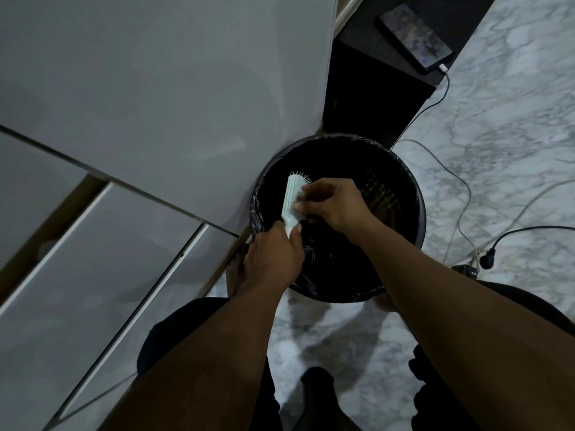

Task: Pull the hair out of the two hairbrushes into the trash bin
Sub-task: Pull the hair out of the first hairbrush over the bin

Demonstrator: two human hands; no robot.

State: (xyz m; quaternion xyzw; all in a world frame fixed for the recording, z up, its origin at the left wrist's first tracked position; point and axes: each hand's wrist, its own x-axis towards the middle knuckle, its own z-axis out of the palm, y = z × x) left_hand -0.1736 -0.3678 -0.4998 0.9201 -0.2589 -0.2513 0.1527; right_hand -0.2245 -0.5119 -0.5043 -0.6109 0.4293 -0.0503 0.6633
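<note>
A pale green hairbrush (292, 194) is held over the round black trash bin (407, 188), bristles facing right. My left hand (273, 253) grips the brush by its handle, which it hides. My right hand (333, 202) is at the bristles with fingers pinched together on them; any hair between the fingers is too dark and small to make out. The bin is lined with a black bag and its inside is dark. Only one hairbrush is in view.
White cabinet panels and drawers (140, 119) rise on the left, touching the bin. A dark stand (373, 85) behind the bin carries a phone (413, 37) on a charging cable. More cables and a plug (485, 259) lie on the marble floor at right.
</note>
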